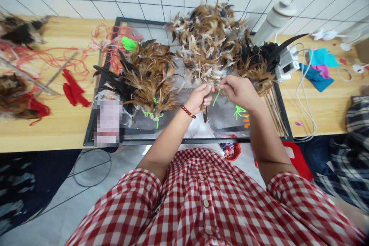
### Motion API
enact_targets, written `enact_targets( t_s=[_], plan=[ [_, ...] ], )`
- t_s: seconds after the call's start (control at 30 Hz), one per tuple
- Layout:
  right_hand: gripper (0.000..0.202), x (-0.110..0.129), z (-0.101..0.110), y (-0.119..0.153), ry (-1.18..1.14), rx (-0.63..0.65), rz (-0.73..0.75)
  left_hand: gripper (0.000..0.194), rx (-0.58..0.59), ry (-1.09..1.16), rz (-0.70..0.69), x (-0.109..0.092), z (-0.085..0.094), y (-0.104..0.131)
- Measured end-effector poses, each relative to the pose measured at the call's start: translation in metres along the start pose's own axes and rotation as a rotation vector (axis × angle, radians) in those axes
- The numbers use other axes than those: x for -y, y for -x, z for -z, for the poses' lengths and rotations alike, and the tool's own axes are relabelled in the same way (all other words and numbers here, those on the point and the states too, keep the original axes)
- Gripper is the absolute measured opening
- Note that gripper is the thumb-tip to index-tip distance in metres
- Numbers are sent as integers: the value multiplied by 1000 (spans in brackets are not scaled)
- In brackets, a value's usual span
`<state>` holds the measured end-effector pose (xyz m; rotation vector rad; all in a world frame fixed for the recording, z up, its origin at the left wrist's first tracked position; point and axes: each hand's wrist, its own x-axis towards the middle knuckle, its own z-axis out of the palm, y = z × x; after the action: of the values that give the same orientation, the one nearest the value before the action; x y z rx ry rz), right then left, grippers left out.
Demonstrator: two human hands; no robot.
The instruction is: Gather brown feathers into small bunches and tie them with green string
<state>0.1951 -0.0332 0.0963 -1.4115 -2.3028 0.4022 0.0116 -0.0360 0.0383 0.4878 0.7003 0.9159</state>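
My left hand (200, 98), with a beaded bracelet at the wrist, is closed on a small bunch of feathers (205, 115) whose dark tips show below the fingers. Close beside it, my right hand (239, 89) pinches a short bright green string (216, 98) that hangs from the fingertips. Where string and feathers meet is too small to make out. Behind both hands rises a big heap of brown and white feathers (211, 38). To the left lie brown feather bundles (152, 80), with green ties at their near ends. Loose green strings (240, 112) lie under my right forearm.
A black-framed glass panel (173, 141) lies under the work. Thin sticks (275, 109), a white bottle (275, 19) and a charger with cables (287, 63) stand or lie to the right. Red strips (75, 89) and tangled pink string (77, 61) lie left. People sit at both sides.
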Motion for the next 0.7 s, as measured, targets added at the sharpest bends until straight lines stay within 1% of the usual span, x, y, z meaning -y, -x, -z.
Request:
enact_targets(
  t_s=[0.1,0.2,0.3,0.37,0.4,0.47,0.53,0.6,0.63,0.7],
  plan=[
    [23,0,-12,-12,77,-46,39,27,38,-9,56,-2,1,1],
    [19,-3,-12,-16,63,-89,119,32,-21,-56,45,-3,0,-1],
    [16,-1,-8,-19,-49,-35,233,35,-135,-216,5,2,-3,-5],
    [15,2,-7,-24,-146,45,301,38,-163,-353,-20,7,-4,-7],
    [14,2,-8,-28,-199,90,325,39,-153,-414,-24,10,-4,-7],
    [13,1,-10,-38,-321,183,344,39,-92,-490,-13,13,-4,-7],
    [15,-6,-14,-48,-470,282,324,36,-3,-497,16,14,-3,-5],
    [23,-17,-20,-56,-619,362,271,34,80,-451,40,13,-4,-3],
    [27,-22,-23,-59,-680,376,236,33,111,-420,48,12,-4,-1],
    [35,-31,-31,-62,-761,348,161,32,143,-351,49,10,-6,1]
  ],
)
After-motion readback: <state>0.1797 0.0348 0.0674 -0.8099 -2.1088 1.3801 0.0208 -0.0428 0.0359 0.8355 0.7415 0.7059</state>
